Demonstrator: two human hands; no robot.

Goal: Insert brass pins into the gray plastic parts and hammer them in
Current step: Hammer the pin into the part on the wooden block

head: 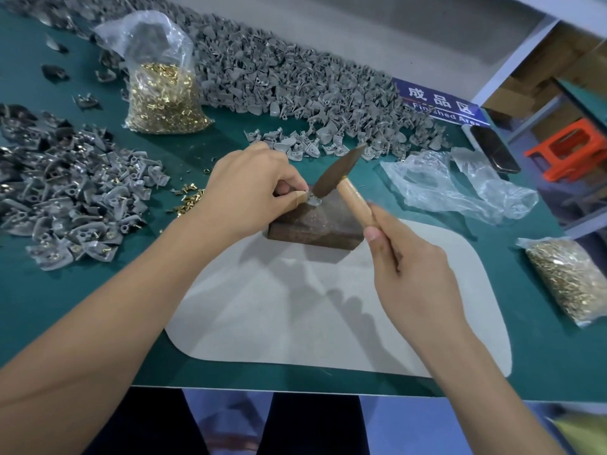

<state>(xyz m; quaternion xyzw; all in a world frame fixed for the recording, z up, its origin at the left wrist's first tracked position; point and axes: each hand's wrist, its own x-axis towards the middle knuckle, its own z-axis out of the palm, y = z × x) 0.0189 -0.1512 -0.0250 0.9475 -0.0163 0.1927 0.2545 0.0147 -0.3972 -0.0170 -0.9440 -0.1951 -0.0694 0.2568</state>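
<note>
Past the heap of pinned parts (72,205), the left hand (249,188) pinches 1 gray plastic part (311,201) at the wooden block's (315,224) far edge, the hammer (341,174) head touching it, right hand (410,270) fingers curled round its handle above the bare gray mat (328,316).

One gray plastic part (312,199) lay on the dark wooden block (315,224), with the hammer (341,174) head's lower tip on it. Loose brass pins (189,200) were scattered on the bench (65,307) just left of the block. More gray parts (289,83) were heaped along the bench's far side, and pinned parts (75,198) were piled at left.
</note>
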